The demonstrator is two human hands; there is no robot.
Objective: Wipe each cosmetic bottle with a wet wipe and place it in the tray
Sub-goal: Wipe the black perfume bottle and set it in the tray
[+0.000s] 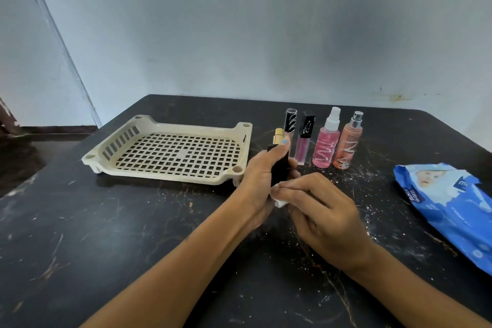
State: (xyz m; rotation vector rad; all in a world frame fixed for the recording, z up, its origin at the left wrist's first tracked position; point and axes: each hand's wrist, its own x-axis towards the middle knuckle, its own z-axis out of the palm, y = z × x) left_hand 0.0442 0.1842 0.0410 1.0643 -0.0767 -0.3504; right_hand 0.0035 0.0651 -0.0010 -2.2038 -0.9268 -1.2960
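From the head view, the left hand (262, 181) grips a black bottle (279, 169) upright above the counter (133, 234), fingers curled round its body and thumb pressed near the gold cap (279, 135). The right hand (322, 210) pinches a folded wet wipe (279, 200) against the bottle's lower end. To do this wipe well, I'd say turn the bottle in the left hand while the wipe runs its whole length, cap included, then shift the grip so the covered part gets cleaned too. The tray (239, 168) sits just left of the hands with nothing in it, so no bottle looks placed yet. Behind the hands stand two lip gloss tubes (302, 141), a pink spray bottle (326, 145) and an orange spray bottle (347, 145); the wipes pack (452, 208) lies at the right, cut off by the frame edge. Most of the black bottle and wipe is hidden by the hands, and the labels are unreadable.
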